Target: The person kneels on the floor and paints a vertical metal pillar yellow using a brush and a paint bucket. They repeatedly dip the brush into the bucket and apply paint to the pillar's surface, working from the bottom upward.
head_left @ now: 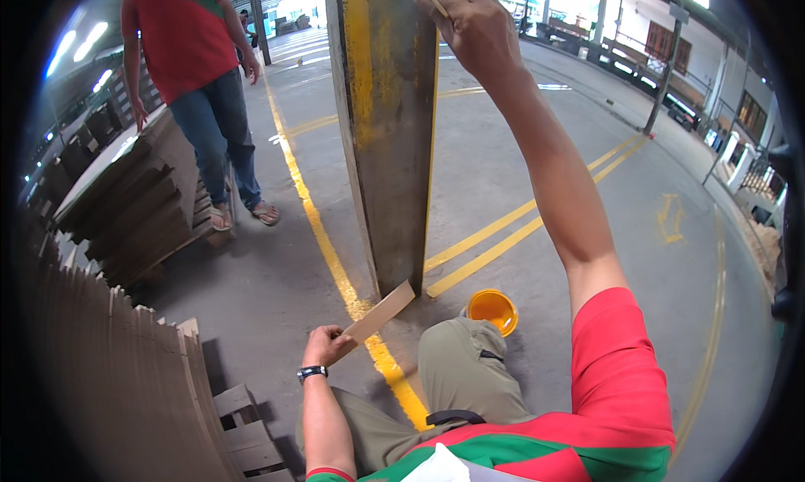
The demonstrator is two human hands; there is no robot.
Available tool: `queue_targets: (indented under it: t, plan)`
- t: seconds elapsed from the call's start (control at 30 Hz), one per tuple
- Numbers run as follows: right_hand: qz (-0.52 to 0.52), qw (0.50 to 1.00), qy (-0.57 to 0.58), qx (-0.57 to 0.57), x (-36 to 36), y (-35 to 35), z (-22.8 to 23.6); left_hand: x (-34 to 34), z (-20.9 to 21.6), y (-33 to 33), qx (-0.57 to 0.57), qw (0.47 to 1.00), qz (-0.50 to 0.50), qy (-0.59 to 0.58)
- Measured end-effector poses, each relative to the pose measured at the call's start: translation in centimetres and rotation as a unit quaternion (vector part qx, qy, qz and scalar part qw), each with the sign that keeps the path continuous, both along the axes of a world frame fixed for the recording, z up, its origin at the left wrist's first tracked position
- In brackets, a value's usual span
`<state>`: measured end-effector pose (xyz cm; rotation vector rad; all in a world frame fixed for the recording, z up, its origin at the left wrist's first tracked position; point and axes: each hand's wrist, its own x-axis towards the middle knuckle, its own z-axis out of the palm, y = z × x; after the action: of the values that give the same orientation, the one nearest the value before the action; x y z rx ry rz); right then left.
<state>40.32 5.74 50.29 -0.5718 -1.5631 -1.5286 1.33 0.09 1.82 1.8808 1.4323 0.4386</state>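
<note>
My left hand (327, 346), with a dark watch on the wrist, grips one end of a flat brown cardboard strip (379, 313). The strip slants up toward the foot of a steel post (390, 163), in front of a yellow floor line. High up, my right hand (480, 31) is closed around a thin wooden handle (438, 6), like a paintbrush's, beside the post's right edge; its working end is hidden. Worn yellow paint covers part of the post's face. Right of its base, near my knee, stands a bucket (493, 312) yellow-orange inside.
On the left are stacked brown cardboard sheets (126, 373) and pallets (251, 440). Another stack (134, 205) lies farther back, where a person (189, 63) in a red and green shirt stands. Yellow lines (537, 218) cross the grey floor. Thin poles (667, 71) rise at the right.
</note>
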Motion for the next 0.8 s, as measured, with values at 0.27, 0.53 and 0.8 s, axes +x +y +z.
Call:
queue_targets:
  t: [0.27,0.53,0.8]
  plan:
    - [-0.018,0.938,-0.018,-0.347,1.6,-4.5,-14.8,-3.4,1.3,0.3,0.011,0.997,0.081,0.014]
    - [0.0,0.815,0.02,-0.579,2.5,-1.4,-3.4,-0.4,1.3,-2.0,-0.052,0.991,-0.046,0.114]
    - [0.136,0.955,0.013,-0.262,2.4,-1.0,-0.4,1.1,0.5,-1.4,0.052,0.982,-0.071,0.167]
